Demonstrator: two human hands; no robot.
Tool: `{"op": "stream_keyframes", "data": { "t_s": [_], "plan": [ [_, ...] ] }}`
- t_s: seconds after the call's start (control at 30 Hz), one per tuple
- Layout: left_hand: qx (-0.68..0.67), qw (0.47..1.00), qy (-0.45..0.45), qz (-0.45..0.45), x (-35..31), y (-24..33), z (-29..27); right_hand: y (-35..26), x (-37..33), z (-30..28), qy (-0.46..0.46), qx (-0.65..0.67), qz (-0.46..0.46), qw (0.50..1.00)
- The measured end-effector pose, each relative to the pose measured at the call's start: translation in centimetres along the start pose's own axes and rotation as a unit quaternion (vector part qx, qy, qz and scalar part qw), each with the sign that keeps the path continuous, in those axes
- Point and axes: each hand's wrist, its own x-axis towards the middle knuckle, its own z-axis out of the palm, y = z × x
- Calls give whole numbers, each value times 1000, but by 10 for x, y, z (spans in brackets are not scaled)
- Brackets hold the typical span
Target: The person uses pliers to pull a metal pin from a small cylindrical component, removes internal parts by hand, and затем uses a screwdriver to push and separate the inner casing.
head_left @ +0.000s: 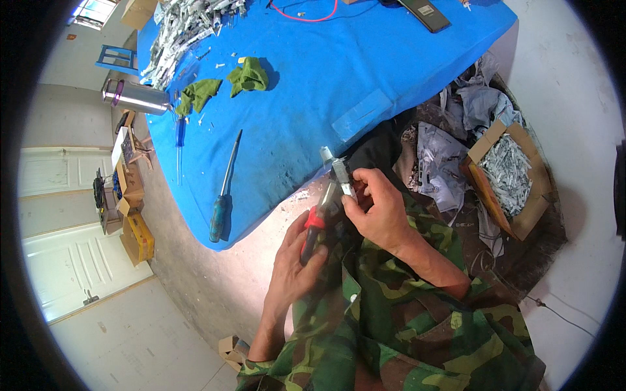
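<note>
My left hand is closed around a tool with a red and black handle. Its pale metal end points up toward my right hand, but its exact kind is unclear. My right hand pinches a small, narrow grey-and-white piece between thumb and fingers. The tool's end lies close beside this piece; whether they touch I cannot tell. Both hands are above my lap, just off the near edge of the blue-covered table. On the cloth to the left lies a screwdriver with a teal handle.
Two green gloves, a thinner blue-handled screwdriver and a steel flask are on the table. Behind them is a heap of grey-white strips. A cardboard box of similar strips stands right, near plastic bags. A dark flat device lies far right.
</note>
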Motion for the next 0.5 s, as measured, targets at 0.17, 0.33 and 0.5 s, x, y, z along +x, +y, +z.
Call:
{"op": "stream_keyframes", "data": {
  "t_s": [0.17,0.33,0.5],
  "plan": [
    [11,1000,3,-7,0,-1,-1,-2,-1,0,-5,-51,-43,998],
    [44,999,-8,-3,1,0,-5,-3,0,-3,-2,-113,-124,986],
    [86,996,-6,-14,1,2,-7,-6,2,-3,1,-146,-177,973]
  ]
}}
